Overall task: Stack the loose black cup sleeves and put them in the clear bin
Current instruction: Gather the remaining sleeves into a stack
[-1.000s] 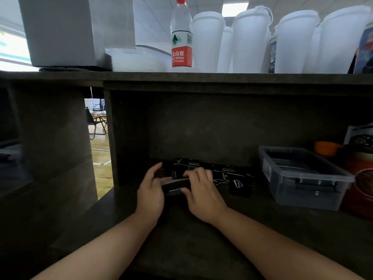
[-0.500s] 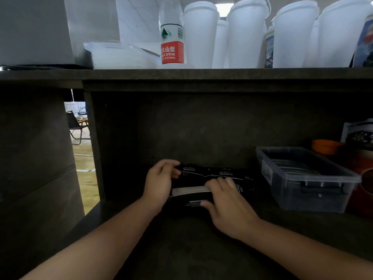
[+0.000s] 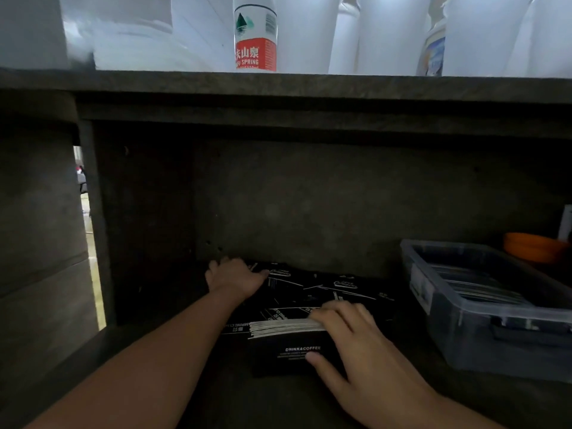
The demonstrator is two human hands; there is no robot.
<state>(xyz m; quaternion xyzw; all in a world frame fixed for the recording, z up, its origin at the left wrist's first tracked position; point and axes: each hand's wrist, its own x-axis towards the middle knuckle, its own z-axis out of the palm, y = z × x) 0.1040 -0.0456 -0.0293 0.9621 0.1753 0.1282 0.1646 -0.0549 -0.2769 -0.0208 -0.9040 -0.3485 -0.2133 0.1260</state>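
Water bottle beside white cups

L hand fingertips hidden; white cups tops cut off.

The clear bin has an open top with free room above it. Left of the clear bin, loose black cup sleeves cover the shelf. Behind it an orange bowl stands close.
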